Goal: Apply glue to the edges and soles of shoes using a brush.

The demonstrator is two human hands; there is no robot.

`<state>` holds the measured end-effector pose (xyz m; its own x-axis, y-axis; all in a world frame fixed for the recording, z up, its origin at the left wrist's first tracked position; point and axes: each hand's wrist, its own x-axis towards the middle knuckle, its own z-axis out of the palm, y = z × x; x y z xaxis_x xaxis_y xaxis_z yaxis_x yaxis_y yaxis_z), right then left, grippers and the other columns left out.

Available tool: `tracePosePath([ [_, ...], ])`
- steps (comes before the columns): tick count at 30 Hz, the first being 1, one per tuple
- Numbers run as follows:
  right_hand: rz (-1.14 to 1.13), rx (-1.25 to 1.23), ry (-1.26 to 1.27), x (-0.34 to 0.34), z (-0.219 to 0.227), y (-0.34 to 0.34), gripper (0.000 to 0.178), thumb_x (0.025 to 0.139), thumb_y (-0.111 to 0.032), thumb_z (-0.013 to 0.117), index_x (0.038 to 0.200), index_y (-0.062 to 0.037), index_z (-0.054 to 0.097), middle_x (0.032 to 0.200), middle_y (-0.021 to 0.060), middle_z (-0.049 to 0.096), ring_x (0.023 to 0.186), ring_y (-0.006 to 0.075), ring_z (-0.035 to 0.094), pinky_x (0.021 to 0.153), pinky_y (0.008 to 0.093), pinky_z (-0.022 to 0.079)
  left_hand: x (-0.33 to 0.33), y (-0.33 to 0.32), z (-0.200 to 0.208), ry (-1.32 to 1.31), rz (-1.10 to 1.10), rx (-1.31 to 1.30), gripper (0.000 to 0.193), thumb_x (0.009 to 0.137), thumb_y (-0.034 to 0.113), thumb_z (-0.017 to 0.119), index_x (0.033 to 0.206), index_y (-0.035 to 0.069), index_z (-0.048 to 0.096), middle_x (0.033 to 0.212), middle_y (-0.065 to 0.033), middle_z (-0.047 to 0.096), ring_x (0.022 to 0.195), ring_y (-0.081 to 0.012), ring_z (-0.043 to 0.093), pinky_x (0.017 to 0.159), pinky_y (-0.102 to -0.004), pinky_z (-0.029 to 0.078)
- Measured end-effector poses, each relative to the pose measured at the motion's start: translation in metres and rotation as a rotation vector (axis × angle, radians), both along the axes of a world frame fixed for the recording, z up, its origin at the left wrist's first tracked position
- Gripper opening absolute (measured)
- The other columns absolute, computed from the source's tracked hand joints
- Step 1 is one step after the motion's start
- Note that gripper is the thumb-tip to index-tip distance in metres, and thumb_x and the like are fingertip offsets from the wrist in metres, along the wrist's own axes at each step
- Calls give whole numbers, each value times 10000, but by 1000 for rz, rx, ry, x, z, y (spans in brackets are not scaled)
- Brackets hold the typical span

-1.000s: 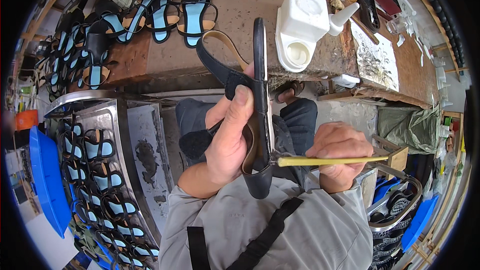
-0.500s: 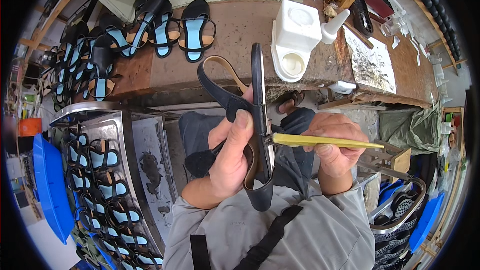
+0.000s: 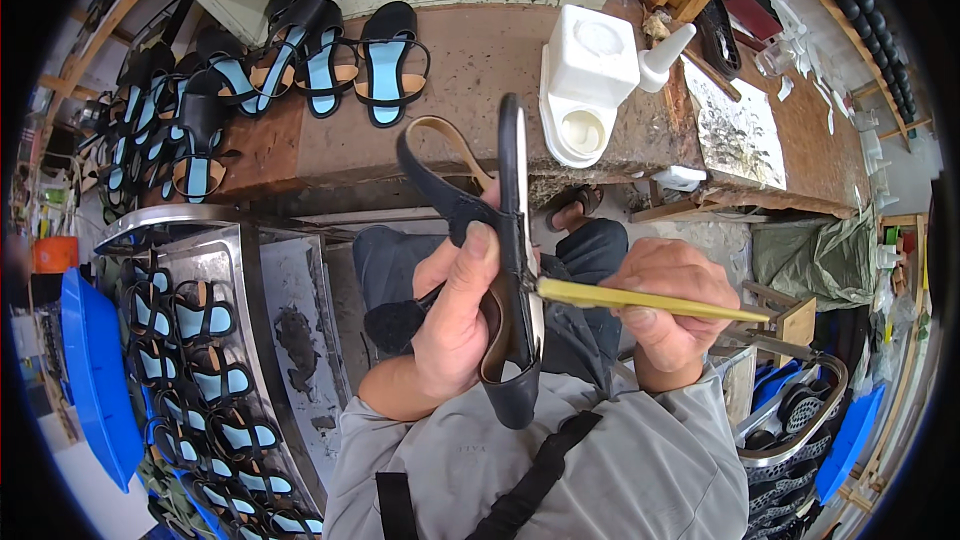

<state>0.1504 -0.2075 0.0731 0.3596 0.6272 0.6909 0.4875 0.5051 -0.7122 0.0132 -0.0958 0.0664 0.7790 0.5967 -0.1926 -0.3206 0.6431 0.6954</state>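
Held on edge in front of my chest is a black sandal (image 3: 512, 170), its pale sole side turned to the right. My left hand (image 3: 452, 315) is closed round its middle, thumb pressed on the black upper. A looped ankle strap (image 3: 425, 145) sticks out to the left of the sandal. Between the thumb and fingers of my right hand (image 3: 672, 302) is a brush with a flat yellow handle (image 3: 600, 297). Its dark tip meets the sole's edge near mid-length; the bristles hardly show against the black.
A white glue pot (image 3: 590, 70) with a nozzle stands on the brown workbench (image 3: 460, 50). Black sandals (image 3: 390, 65) with light blue insoles line its left. More sandals (image 3: 205, 310) fill a metal-edged rack at lower left. Blue trays (image 3: 100, 380) flank me.
The brush tip has shifted slightly down and left along the sole's edge, and its handle slants more. The sandal has moved a little down and left, still in my left hand.
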Motion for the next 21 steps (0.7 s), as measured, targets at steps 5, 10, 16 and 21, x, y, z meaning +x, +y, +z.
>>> tracePosePath([
  [5, 54, 20, 138, 6, 2, 7, 123, 721, -9, 660, 829, 40, 630, 712, 146, 638, 568, 207, 596, 535, 287, 478, -1, -2, 8, -9, -61, -54, 489, 943, 360, 399, 1252, -19, 411, 966, -85, 572, 834, -139, 552, 719, -264, 452],
  [10, -63, 2, 245, 5, 6, 22, 111, 744, -23, 657, 834, 38, 632, 745, 137, 642, 604, 195, 586, 576, 285, 466, -9, 2, -7, -187, -153, -43, 450, 949, 329, 403, 1256, 1, 408, 989, -85, 569, 860, -140, 559, 733, -242, 447],
  [16, 352, -59, 263, 18, 0, 16, 143, 749, -66, 684, 841, 30, 632, 719, 126, 636, 580, 187, 584, 520, 287, 456, -5, 1, -14, -160, -51, -175, 440, 929, 340, 371, 1195, 0, 456, 1005, -134, 571, 792, -234, 534, 717, -341, 465],
  [21, 199, -132, 648, 11, 10, 30, 131, 789, -55, 646, 890, 26, 625, 765, 128, 640, 577, 125, 551, 509, 225, 434, -5, 6, -18, -330, -116, -237, 431, 915, 330, 373, 1179, 1, 463, 1071, -187, 550, 864, -270, 549, 758, -365, 460],
])
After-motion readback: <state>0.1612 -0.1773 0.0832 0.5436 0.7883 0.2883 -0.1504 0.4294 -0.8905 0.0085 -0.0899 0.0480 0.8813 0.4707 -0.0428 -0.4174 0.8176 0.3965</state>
